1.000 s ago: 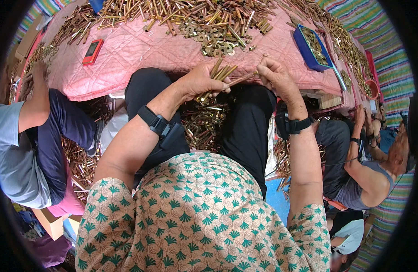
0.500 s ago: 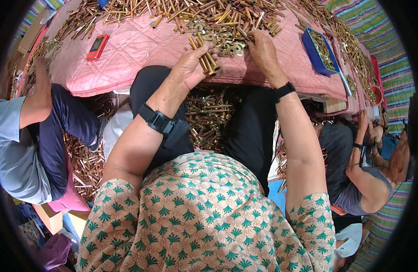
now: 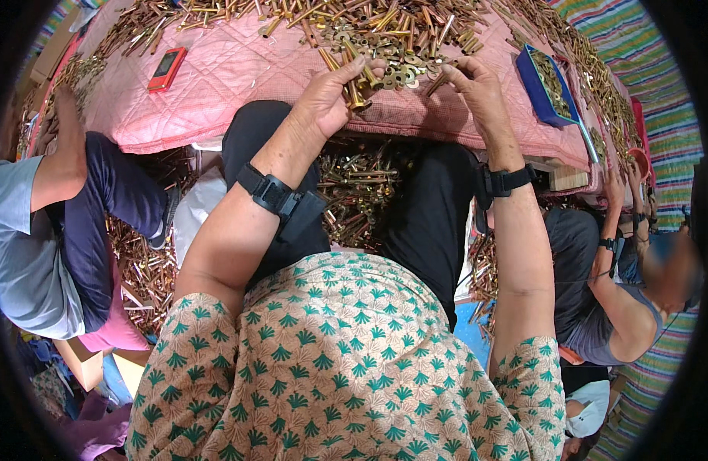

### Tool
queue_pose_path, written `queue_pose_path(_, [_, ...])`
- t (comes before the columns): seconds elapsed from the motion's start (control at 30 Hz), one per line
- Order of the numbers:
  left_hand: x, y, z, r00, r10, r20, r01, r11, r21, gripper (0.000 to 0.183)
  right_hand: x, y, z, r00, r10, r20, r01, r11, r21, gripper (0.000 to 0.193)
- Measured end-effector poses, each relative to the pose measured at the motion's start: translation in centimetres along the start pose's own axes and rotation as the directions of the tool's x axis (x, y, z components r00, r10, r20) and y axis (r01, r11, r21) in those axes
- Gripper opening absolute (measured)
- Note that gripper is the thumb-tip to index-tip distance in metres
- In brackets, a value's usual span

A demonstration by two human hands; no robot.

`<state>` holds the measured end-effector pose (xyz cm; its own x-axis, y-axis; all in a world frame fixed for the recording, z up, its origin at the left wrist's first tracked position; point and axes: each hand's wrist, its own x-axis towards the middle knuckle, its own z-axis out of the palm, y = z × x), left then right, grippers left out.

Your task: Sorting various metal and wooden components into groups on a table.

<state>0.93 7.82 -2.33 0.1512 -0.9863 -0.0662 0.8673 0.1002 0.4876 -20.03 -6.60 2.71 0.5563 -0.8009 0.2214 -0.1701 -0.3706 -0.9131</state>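
My left hand [image 3: 323,100] is closed around several brass-coloured metal bolts [image 3: 354,91], with flared ends pointing toward me. At the near edge of the pink quilted cloth [image 3: 238,115], my right hand [image 3: 480,88] pinches a small, narrow metal tube [image 3: 436,84] between thumb and fingers. Flat round washers [image 3: 404,75] lie in a loose heap between and just beyond the hands. Behind them spreads a pile of brass-coloured metal tubes [image 3: 396,27]. The fingertips of the left hand are partly hidden behind the bolts.
A red device with a dark screen [image 3: 166,69] lies on the left of the cloth. At right, a blue tray [image 3: 544,104] holds small metal parts. More bolts [image 3: 358,188] are heaped below, between my knees. People [image 3: 43,238] sit on both sides.
My right hand has drawn away from the washer heap to the right and now shows a tube in its pinch. My left hand, still holding the bolts, has shifted slightly.
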Motion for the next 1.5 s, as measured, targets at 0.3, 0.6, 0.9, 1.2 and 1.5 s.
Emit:
queue_pose_path(0.3, [-1.1,-0.2,0.8,1.000,0.018,-0.006,-0.018,0.999,0.034,0.030,-0.4,-0.6,5.4,0.896,-0.308,0.321,0.437,0.741,-0.509,0.020])
queue_pose_path(0.6, [-1.1,-0.2,0.7,0.994,0.046,-0.095,-0.018,0.960,0.280,0.027,0.2,0.7,6.2,0.868,-0.394,0.303,0.497,0.698,-0.515,0.025])
queue_pose_path(0.9, [-1.8,0.0,1.8,1.000,-0.018,-0.021,0.025,0.907,0.421,0.029,0.5,1.4,4.1,0.963,-0.257,0.085,0.270,0.899,-0.344,0.016])
queue_pose_path(1.2, [-2.2,-2.6,2.8,0.980,-0.198,-0.028,0.163,0.706,0.689,0.030,-1.0,-1.7,2.2,0.999,0.047,-0.019,-0.045,0.995,0.092,0.006])
queue_pose_path(1.5, [-2.0,-3.0,2.4,0.989,-0.148,-0.020,0.124,0.740,0.661,0.021,-1.8,-1.6,3.4,0.994,-0.105,-0.016,0.105,0.994,0.027,0.006])
